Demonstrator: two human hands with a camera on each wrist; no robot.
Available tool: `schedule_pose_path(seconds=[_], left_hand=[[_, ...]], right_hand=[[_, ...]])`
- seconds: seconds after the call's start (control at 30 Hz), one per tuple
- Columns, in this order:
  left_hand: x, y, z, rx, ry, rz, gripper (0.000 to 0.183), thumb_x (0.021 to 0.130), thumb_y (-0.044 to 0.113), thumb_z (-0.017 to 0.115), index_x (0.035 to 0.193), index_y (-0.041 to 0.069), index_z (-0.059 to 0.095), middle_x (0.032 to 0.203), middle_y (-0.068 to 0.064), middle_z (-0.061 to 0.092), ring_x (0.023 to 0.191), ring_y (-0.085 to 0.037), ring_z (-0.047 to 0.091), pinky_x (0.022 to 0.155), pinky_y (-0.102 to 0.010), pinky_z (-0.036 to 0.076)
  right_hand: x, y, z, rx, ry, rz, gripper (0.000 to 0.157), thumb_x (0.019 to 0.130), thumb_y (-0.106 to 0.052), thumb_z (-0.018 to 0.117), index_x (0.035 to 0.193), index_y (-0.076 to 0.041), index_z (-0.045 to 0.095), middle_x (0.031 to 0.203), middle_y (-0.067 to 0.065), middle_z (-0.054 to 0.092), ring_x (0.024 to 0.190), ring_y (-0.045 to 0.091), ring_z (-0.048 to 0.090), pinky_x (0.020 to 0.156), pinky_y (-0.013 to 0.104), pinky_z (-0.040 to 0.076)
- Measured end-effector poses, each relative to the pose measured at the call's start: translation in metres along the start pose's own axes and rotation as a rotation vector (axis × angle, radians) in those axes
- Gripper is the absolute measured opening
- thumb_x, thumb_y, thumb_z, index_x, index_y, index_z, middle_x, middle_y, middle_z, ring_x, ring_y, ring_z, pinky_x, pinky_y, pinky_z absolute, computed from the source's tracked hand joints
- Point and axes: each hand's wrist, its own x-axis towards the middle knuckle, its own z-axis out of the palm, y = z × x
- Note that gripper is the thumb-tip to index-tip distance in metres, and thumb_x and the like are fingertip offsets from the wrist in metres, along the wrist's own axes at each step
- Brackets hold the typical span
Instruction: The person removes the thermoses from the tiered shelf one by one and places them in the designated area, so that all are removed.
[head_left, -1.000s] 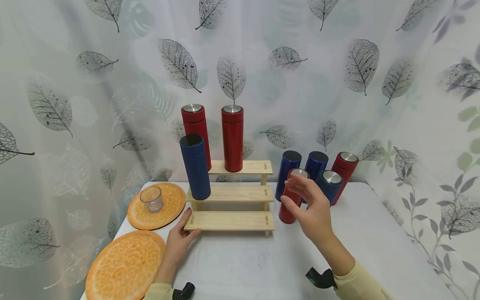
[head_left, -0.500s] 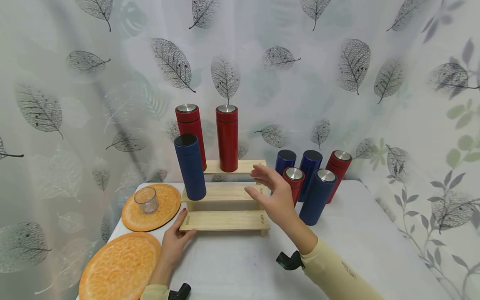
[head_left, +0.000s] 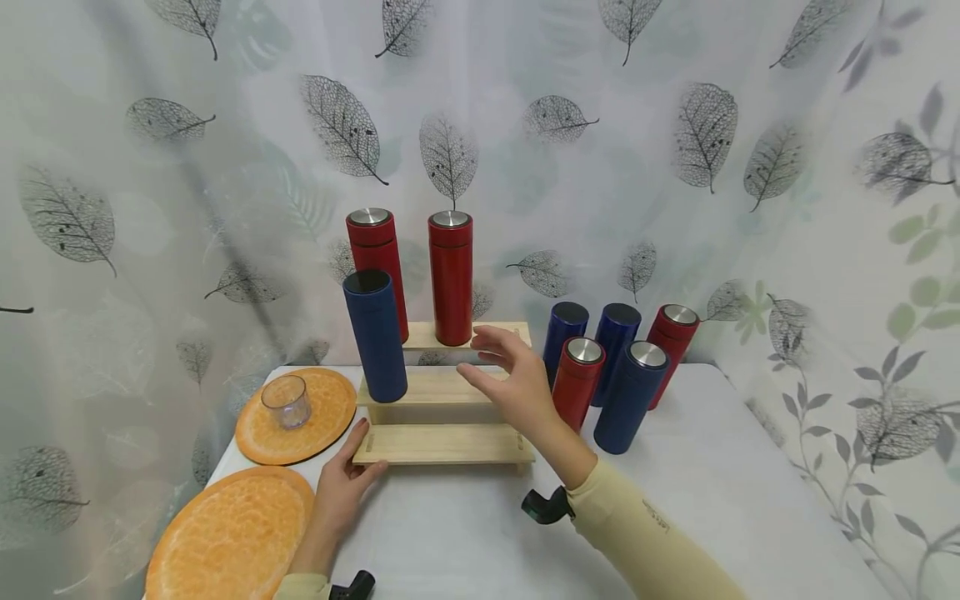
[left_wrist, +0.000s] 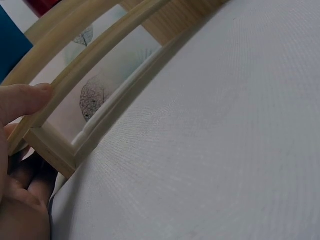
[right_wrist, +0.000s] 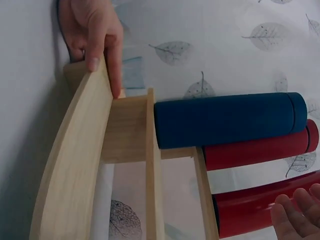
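Observation:
My left hand [head_left: 342, 483] grips the left front corner of a three-step wooden display rack [head_left: 442, 443], thumb on the front board's edge and fingers round its side. The right hand [head_left: 513, 379], empty with fingers spread and bent, hovers before the rack's right part; in the right wrist view its fingertips [right_wrist: 295, 215] overlap a red flask. On the top step stand two red flasks with silver lids, the left one [head_left: 380, 271] and the right one [head_left: 451, 279]. A dark-topped blue flask [head_left: 377, 337] stands on the middle step's left end.
Right of the rack stand several flasks: red ones [head_left: 578, 379] [head_left: 672, 350] and blue ones [head_left: 632, 400] [head_left: 566, 337]. At left lie two round orange mats [head_left: 232, 533] [head_left: 326, 400], the farther bearing a clear glass [head_left: 287, 402]. A leaf-print curtain [head_left: 525, 50] hangs behind the white-covered table [head_left: 450, 533].
My right hand has moved left from the red flask in the right-hand group to the front of the rack. The left hand keeps its grip on the rack's corner.

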Motion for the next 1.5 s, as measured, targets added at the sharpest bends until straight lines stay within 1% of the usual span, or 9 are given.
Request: schedule_pose_path(seconds=[0.2, 0.3, 0.57, 0.73, 0.87, 1.03, 1.27, 1.4, 1.5], left_hand=[[0.002, 0.003, -0.001, -0.019, -0.036, -0.017, 0.08, 0.098, 0.006, 0.082, 0.166, -0.001, 0.039, 0.175, -0.02, 0.028, 0.157, -0.04, 0.029, 0.104, -0.008, 0.038], [0.002, 0.002, 0.001, -0.035, -0.035, -0.025, 0.08, 0.098, 0.006, 0.082, 0.166, -0.001, 0.04, 0.175, -0.02, 0.028, 0.158, -0.039, 0.029, 0.104, -0.008, 0.038], [-0.001, 0.002, 0.0, -0.037, -0.019, -0.022, 0.08, 0.097, 0.005, 0.082, 0.165, -0.002, 0.04, 0.175, -0.02, 0.028, 0.157, -0.04, 0.029, 0.103, -0.007, 0.04], [0.0, 0.001, -0.002, -0.034, -0.018, -0.009, 0.08, 0.098, 0.004, 0.081, 0.166, -0.002, 0.039, 0.175, -0.02, 0.028, 0.157, -0.04, 0.03, 0.103, -0.008, 0.04], [0.001, 0.001, -0.002, -0.036, -0.019, 0.0, 0.08, 0.098, 0.004, 0.081, 0.166, -0.002, 0.039, 0.174, -0.021, 0.028, 0.157, -0.041, 0.031, 0.103, -0.008, 0.041], [0.0, 0.001, -0.001, -0.038, -0.03, -0.002, 0.081, 0.098, 0.003, 0.081, 0.165, -0.003, 0.038, 0.174, -0.022, 0.028, 0.156, -0.042, 0.031, 0.102, -0.009, 0.043], [0.001, 0.002, -0.003, -0.004, 0.001, 0.029, 0.08, 0.097, 0.004, 0.082, 0.165, -0.003, 0.04, 0.173, -0.023, 0.03, 0.154, -0.047, 0.032, 0.102, -0.008, 0.042], [0.0, 0.001, -0.003, -0.001, -0.004, 0.031, 0.08, 0.097, 0.004, 0.082, 0.165, -0.003, 0.04, 0.173, -0.023, 0.03, 0.154, -0.046, 0.033, 0.102, -0.009, 0.043], [0.0, 0.0, -0.003, -0.005, -0.007, 0.025, 0.08, 0.097, 0.003, 0.082, 0.165, -0.002, 0.04, 0.174, -0.022, 0.029, 0.154, -0.045, 0.033, 0.102, -0.009, 0.043]], right_hand=[[0.005, 0.006, 0.016, 0.052, 0.018, -0.007, 0.049, 0.095, -0.011, 0.087, 0.139, -0.003, 0.069, 0.135, 0.015, 0.071, 0.123, 0.025, 0.069, 0.105, 0.04, 0.057], [0.005, 0.008, 0.022, 0.058, 0.018, -0.006, 0.048, 0.095, -0.012, 0.087, 0.138, -0.002, 0.069, 0.136, 0.02, 0.07, 0.122, 0.024, 0.07, 0.105, 0.04, 0.057], [0.01, 0.008, 0.047, 0.096, -0.01, 0.022, 0.053, 0.093, -0.013, 0.089, 0.141, -0.002, 0.068, 0.129, 0.013, 0.072, 0.122, 0.034, 0.069, 0.106, 0.05, 0.056], [0.016, 0.011, 0.065, 0.083, -0.037, 0.054, 0.054, 0.093, -0.017, 0.089, 0.141, -0.005, 0.068, 0.128, 0.012, 0.073, 0.121, 0.032, 0.07, 0.106, 0.045, 0.056], [0.02, 0.013, 0.076, 0.058, -0.048, 0.06, 0.056, 0.094, -0.02, 0.089, 0.143, -0.005, 0.066, 0.134, 0.011, 0.072, 0.124, 0.032, 0.069, 0.106, 0.045, 0.056], [0.021, 0.016, 0.083, 0.053, -0.04, 0.074, 0.059, 0.093, -0.018, 0.089, 0.145, -0.004, 0.065, 0.137, 0.01, 0.07, 0.126, 0.033, 0.067, 0.107, 0.048, 0.055], [0.025, 0.02, 0.093, 0.065, -0.047, 0.086, 0.062, 0.093, -0.02, 0.089, 0.147, -0.006, 0.064, 0.139, 0.008, 0.07, 0.126, 0.026, 0.067, 0.106, 0.039, 0.055], [0.026, 0.021, 0.098, 0.064, -0.038, 0.099, 0.064, 0.093, -0.022, 0.09, 0.148, -0.004, 0.063, 0.139, 0.013, 0.07, 0.126, 0.025, 0.067, 0.107, 0.04, 0.055], [0.027, 0.023, 0.103, 0.052, -0.05, 0.119, 0.065, 0.093, -0.024, 0.089, 0.148, -0.003, 0.063, 0.139, 0.011, 0.07, 0.127, 0.025, 0.067, 0.107, 0.039, 0.055]])
